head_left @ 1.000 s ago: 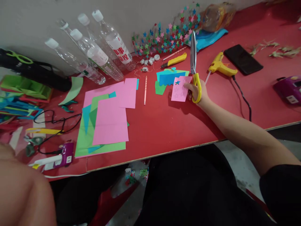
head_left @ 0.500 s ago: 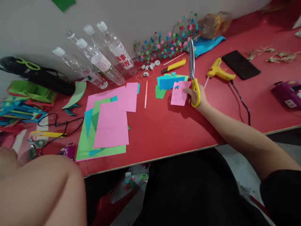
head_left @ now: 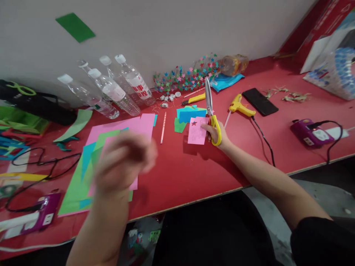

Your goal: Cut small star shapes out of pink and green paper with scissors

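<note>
My right hand is closed around yellow-handled scissors, their blades pointing up and away from me. The same hand pinches a small piece of pink paper, which has a star-shaped hole and faint pencil outlines. Over the coloured sheets at the left, my left hand is smeared by motion; its fingers look curled, and whether they hold anything is unclear. It partly hides the pink sheet and the green sheet. Blue paper scraps lie just beyond the pink piece.
Several plastic bottles stand by the wall, beside a bottle covered in stars. A pencil, a yellow cutter, a glue gun and a phone lie on the red table. Purple power sockets sit at the right.
My left hand has come up from the lower left and now passes over the sheets. The right hand keeps its hold on the scissors and pink paper. The view has shifted.
</note>
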Available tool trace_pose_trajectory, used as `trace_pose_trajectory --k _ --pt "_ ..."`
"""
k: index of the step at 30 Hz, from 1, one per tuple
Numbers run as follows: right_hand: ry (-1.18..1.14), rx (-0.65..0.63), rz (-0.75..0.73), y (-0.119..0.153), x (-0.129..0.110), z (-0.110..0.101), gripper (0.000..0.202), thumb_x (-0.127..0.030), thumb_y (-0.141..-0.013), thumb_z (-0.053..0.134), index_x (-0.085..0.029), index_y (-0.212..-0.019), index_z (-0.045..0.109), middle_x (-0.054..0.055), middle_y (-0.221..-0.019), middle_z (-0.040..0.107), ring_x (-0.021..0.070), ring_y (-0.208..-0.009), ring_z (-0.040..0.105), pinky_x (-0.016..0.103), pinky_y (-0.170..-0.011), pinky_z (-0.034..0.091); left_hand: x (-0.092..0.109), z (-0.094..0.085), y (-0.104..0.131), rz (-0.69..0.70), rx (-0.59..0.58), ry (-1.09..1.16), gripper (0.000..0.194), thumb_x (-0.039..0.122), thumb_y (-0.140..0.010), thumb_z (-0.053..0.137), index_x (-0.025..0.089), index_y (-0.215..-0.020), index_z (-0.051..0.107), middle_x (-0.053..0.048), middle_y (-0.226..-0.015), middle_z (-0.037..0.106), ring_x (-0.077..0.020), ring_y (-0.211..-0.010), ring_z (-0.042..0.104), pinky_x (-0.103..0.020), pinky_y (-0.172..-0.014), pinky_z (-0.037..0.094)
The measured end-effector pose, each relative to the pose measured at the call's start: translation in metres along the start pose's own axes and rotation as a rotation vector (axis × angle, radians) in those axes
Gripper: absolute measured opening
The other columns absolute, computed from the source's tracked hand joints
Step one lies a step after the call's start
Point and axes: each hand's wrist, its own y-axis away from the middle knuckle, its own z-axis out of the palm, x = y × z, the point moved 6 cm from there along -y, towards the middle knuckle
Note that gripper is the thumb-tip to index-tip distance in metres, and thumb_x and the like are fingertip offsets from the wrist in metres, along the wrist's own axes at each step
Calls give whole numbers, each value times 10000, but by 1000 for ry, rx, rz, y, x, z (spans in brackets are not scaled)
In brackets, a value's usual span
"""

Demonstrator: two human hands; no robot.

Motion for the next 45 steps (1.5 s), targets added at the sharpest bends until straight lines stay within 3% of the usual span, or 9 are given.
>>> trace_pose_trajectory --k 6,8,14,21,28,33,36,40,45 --pt "27 -134 -14 11 -7 12 322 -444 -718 683 -241 -673 437 -80 -374 460 105 -282 406 232 -287 289 -42 108 -75 -21 -424 554 352 298 -741 675 160 -1065 662 -93 -970 720 -222 -908 671 -327 -766 514" --pt "37 -157 -12 12 -7 14 344 -464 -704 696 -233 -670 444 -80 -400 477 97 -286 417 224 -293 296 -50 118 -78 8 -367 632 378 311 -703 711 143 -1038 663 -80 -892 721 -212 -819 677 -319 -716 516" --pt "29 -197 53 13 -3 16 275 -407 -725 657 -216 -690 462 -62 -453 559 75 -285 416 193 -291 290 -65 111 -74 65 -225 517 232 338 -742 683 137 -852 649 18 -584 623 -88 -354 497 -227 -371 376" --pt "70 -207 58 10 -5 14 212 -324 -738 607 -219 -673 436 -58 -462 566 71 -286 412 194 -293 308 -72 103 -79 -10 -205 770 274 306 -688 714 137 -902 691 -49 -803 717 -144 -637 656 -240 -578 497" --pt "94 -215 32 16 -6 18 210 -328 -728 633 -220 -674 461 -55 -465 556 82 -311 416 208 -309 309 -73 116 -73 -161 -503 815 460 405 -714 724 130 -1072 638 -150 -905 730 -272 -735 717 -392 -692 554" --pt "19 -33 -18 13 -7 11 223 -335 -758 581 -235 -626 432 -86 -357 413 86 -277 353 224 -297 287 -56 112 -66 27 -671 938 738 694 -650 637 158 -1157 630 -203 -1112 676 -323 -932 684 -417 -785 545" --pt "-65 -94 -23 11 -6 18 218 -360 -768 566 -237 -643 437 -83 -354 433 92 -273 364 227 -299 311 -56 116 -65 130 -530 798 522 360 -661 781 182 -1132 642 -148 -1114 679 -249 -908 673 -364 -805 533" --pt "-85 -192 37 16 -1 29 212 -366 -742 614 -224 -681 467 -45 -492 581 87 -293 421 228 -294 327 -66 116 -70 160 -201 695 171 288 -787 666 145 -881 682 -68 -796 691 -168 -656 643 -317 -646 528" --pt "48 -175 80 24 -5 29 238 -352 -719 635 -229 -682 435 -45 -492 592 87 -295 417 227 -303 320 -65 109 -70 209 -208 684 135 264 -777 632 133 -795 660 -50 -717 668 -153 -581 610 -305 -587 496"
